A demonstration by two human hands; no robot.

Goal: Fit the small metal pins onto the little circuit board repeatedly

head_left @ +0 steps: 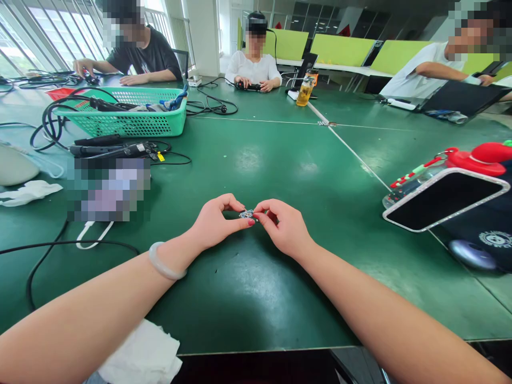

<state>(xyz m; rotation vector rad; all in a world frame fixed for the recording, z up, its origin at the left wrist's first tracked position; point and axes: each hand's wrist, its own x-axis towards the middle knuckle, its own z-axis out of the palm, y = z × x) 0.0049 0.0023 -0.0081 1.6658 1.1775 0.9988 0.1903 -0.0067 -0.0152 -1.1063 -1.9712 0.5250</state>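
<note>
My left hand (216, 221) and my right hand (282, 224) meet over the green table (280, 160), fingertips pinched together. Between them is a small silvery metal piece (247, 214), held by both hands just above the tabletop. A pale bangle (165, 262) sits on my left wrist. What the small piece is exactly I cannot make out.
A green basket (128, 120) with cables stands at the back left, black tools (112, 148) and cords in front of it. A phone (444, 198) lies propped at the right beside a red-capped item (476, 158). White tissue (140, 357) lies at the near edge. Three other people sit at the far side.
</note>
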